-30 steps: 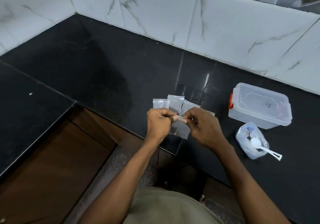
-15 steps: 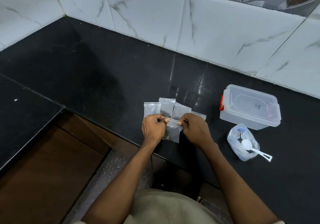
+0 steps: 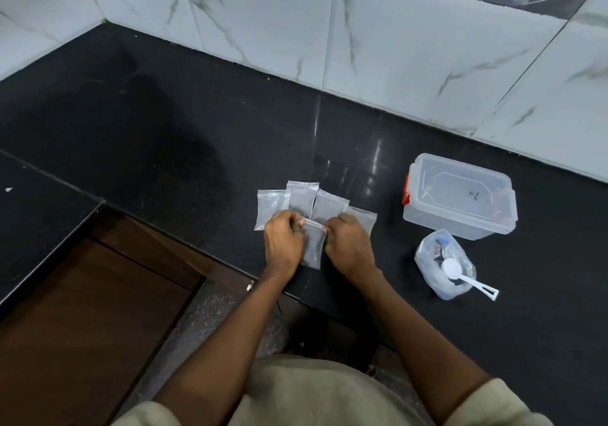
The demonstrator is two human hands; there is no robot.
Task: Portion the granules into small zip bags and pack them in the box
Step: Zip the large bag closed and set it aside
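A small clear zip bag (image 3: 313, 244) hangs between my hands near the counter's front edge. My left hand (image 3: 283, 241) pinches its top left corner and my right hand (image 3: 348, 244) pinches its top right corner. Several more small zip bags (image 3: 301, 198) lie flat in a row on the black counter just beyond my hands. To the right stands a clear plastic box (image 3: 460, 195) with its lid on and a red latch. In front of it sits an open bag of granules (image 3: 444, 266) with a white scoop (image 3: 467, 277) resting in it.
The black stone counter (image 3: 164, 136) runs along a white tiled wall (image 3: 394, 47) and turns a corner at the left. A brown wooden cabinet front (image 3: 82, 320) lies below the counter edge at the lower left.
My hands and the pinched bag have come down closer to the counter's front edge. The view has tilted downward a little.
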